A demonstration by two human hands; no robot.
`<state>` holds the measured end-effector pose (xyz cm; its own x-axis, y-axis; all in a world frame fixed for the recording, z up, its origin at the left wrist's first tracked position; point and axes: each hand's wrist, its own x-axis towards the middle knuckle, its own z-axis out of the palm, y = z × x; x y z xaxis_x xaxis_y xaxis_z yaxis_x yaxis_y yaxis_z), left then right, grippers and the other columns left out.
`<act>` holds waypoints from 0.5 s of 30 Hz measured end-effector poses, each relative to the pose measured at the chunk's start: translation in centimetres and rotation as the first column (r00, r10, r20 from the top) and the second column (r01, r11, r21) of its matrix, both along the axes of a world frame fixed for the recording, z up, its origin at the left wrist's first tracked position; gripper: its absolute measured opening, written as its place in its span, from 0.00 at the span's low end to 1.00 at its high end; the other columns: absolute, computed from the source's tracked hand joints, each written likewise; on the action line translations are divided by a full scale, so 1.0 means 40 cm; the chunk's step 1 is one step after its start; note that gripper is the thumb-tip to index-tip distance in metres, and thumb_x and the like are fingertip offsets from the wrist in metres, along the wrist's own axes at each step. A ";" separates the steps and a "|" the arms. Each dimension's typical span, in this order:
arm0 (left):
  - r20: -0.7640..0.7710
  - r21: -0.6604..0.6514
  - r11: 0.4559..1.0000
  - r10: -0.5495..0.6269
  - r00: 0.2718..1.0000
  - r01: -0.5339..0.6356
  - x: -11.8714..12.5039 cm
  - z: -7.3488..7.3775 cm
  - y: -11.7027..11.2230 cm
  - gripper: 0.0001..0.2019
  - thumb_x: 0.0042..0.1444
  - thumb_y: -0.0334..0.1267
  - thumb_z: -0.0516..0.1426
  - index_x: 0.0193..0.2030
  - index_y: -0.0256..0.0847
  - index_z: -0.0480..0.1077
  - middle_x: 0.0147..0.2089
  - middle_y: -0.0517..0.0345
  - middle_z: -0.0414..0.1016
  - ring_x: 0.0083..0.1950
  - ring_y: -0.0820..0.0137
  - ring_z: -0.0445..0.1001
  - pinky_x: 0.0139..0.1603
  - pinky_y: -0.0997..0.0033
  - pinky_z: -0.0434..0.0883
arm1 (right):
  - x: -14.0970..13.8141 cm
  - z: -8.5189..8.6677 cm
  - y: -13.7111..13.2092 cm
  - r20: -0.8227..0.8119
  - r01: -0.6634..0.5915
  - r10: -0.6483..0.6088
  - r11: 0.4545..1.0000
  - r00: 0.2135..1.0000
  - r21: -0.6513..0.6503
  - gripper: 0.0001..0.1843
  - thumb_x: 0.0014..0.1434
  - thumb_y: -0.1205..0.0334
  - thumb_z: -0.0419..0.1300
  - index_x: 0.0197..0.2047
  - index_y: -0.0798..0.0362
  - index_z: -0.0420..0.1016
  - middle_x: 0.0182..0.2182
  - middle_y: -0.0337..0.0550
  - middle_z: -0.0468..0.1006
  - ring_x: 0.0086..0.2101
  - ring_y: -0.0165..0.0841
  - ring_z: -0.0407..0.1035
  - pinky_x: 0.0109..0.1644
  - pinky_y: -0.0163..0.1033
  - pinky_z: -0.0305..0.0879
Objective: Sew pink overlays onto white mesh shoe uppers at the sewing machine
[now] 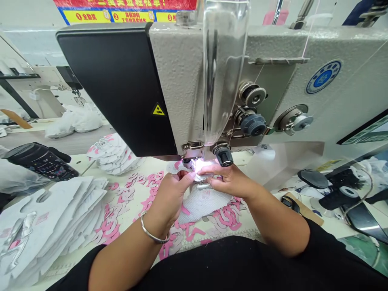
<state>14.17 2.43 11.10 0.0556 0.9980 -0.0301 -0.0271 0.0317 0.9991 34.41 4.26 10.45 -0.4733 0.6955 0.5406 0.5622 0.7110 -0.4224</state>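
left grip (pixel 176 186) pinching white "n" piece (pixel 209 205) | right grip (pixel 226 178) touching it, pinch unclear | banner (pixel 88 17): "全勤奖"

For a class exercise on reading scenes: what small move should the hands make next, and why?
Probably ease the white piece slightly along beneath the sewing machine, because the left hand and right hand both have fingers on it, close to the brightly lit spot.

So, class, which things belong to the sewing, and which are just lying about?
Belonging:
grey metal sewing machine
white textured fabric piece, touched by left hand and right hand
probably stacked white fabric panels and pink curved cut-outs

Apparently lying about:
black butterfly-printed cylindrical bottle
flat brown strip
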 end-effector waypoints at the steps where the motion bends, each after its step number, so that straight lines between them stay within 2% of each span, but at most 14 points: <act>1: 0.010 -0.002 1.000 -0.004 1.000 0.004 -0.002 -0.002 0.003 0.12 0.51 0.43 0.64 0.24 0.39 0.71 0.26 0.63 0.65 0.30 0.72 0.61 0.34 0.72 0.62 | -0.003 -0.002 -0.002 -0.012 -0.009 0.008 1.000 1.000 -0.017 0.20 0.59 0.66 0.61 0.52 0.37 0.76 0.42 0.39 0.73 0.41 0.33 0.70 0.46 0.41 0.72; 3: 0.026 0.002 1.000 -0.014 1.000 0.013 -0.004 -0.006 0.009 0.10 0.51 0.42 0.64 0.24 0.40 0.72 0.26 0.62 0.65 0.30 0.72 0.61 0.34 0.72 0.61 | -0.010 -0.004 -0.011 -0.039 -0.021 0.019 0.999 0.999 -0.050 0.20 0.59 0.67 0.60 0.52 0.39 0.76 0.42 0.40 0.72 0.43 0.34 0.69 0.48 0.42 0.72; 8: 0.084 -0.024 0.998 -0.052 0.995 0.054 -0.011 -0.008 0.021 0.09 0.51 0.41 0.64 0.26 0.40 0.73 0.27 0.63 0.65 0.30 0.74 0.60 0.35 0.73 0.61 | -0.028 0.004 -0.034 -0.032 0.033 -0.034 0.999 0.999 -0.034 0.19 0.59 0.68 0.58 0.51 0.43 0.77 0.44 0.44 0.70 0.48 0.38 0.66 0.55 0.49 0.68; 12: 0.131 -0.059 0.996 -0.063 0.989 0.072 -0.015 -0.007 0.031 0.09 0.49 0.38 0.65 0.25 0.39 0.71 0.27 0.63 0.65 0.30 0.76 0.60 0.34 0.74 0.61 | -0.041 0.001 -0.049 -0.008 0.105 -0.106 0.993 0.994 -0.046 0.18 0.61 0.66 0.58 0.53 0.43 0.76 0.46 0.46 0.70 0.52 0.41 0.64 0.59 0.51 0.65; 15: 0.138 -0.077 0.994 -0.061 0.989 0.072 -0.015 -0.003 0.035 0.07 0.49 0.37 0.65 0.26 0.38 0.72 0.27 0.63 0.66 0.30 0.76 0.61 0.34 0.75 0.61 | -0.054 -0.010 -0.061 -0.004 0.178 -0.178 0.984 0.984 -0.008 0.19 0.61 0.66 0.58 0.54 0.42 0.75 0.51 0.46 0.68 0.54 0.42 0.62 0.61 0.52 0.63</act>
<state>13.56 3.81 10.96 0.1310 0.9864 -0.0992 -0.1569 0.1194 0.9804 32.25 1.83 10.06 -0.3396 0.7723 0.5368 0.6774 0.5968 -0.4300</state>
